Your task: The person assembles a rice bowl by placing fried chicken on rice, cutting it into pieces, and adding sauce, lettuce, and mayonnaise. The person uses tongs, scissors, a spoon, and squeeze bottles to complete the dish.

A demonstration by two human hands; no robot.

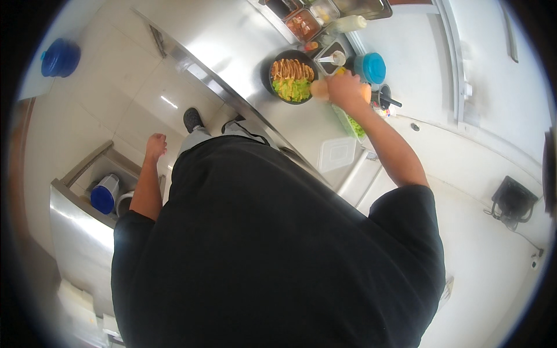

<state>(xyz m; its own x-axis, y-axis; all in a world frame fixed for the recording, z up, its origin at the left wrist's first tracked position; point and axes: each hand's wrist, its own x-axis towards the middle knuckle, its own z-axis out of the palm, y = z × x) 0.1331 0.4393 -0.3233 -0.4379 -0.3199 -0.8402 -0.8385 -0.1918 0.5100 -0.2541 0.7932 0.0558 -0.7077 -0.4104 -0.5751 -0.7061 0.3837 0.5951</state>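
Observation:
A black bowl (266, 78) stands on the steel counter. In it lie browned strips of food (292, 69) drizzled with sauce, beside chopped lettuce (292, 89) that also carries sauce. Just right of the bowl, my right hand (346, 90) is closed around a squeeze bottle (319, 89) of orange sauce, which shows on both sides of my fingers. The bottle lies nearly level, one end close to the bowl's rim. My left hand (156, 145) hangs low over the floor at my side, fingers curled, with nothing visible in it.
Behind the bowl are food containers (303, 25), a pale bottle (350, 23) and a blue-lidded tub (370, 68). A lettuce container (355, 126) and a clear lid (336, 154) lie nearer me. An open drawer (87, 163) with a blue-lidded jar (103, 198) is at left.

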